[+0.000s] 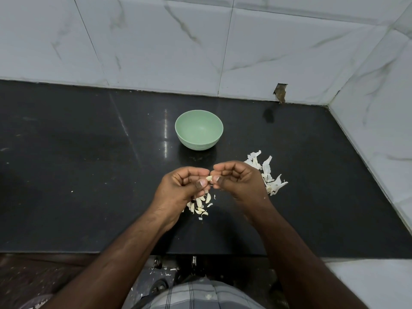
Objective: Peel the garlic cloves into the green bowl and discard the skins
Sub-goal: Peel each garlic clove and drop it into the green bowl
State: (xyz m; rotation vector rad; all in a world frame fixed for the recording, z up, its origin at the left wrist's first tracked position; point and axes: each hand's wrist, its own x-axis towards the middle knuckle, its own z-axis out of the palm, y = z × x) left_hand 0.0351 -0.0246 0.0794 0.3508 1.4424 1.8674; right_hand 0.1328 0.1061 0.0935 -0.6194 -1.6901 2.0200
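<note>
The bowl (pixel 198 130) is sitting upright on the dark counter (pixel 78 163), and nothing is showing inside it. Just nearer than the bowl, both hands are meeting above the counter: the left hand (pixel 180 186) and the right hand (pixel 237 181) are each pinching one clove (pixel 209 178) between thumb and curled fingers, the fingertips almost touching. Below the hands, nearer still from the bowl, a small heap of cloves (pixel 200 205) is lying on the counter. To the right of the bowl and slightly nearer, a pile of skins (pixel 270 175) is lying beside the right hand. Left of the bowl the counter is stretching wide and bare; behind it the tiled wall (pixel 200 41) is rising, and far right a second wall is closing the corner.
</note>
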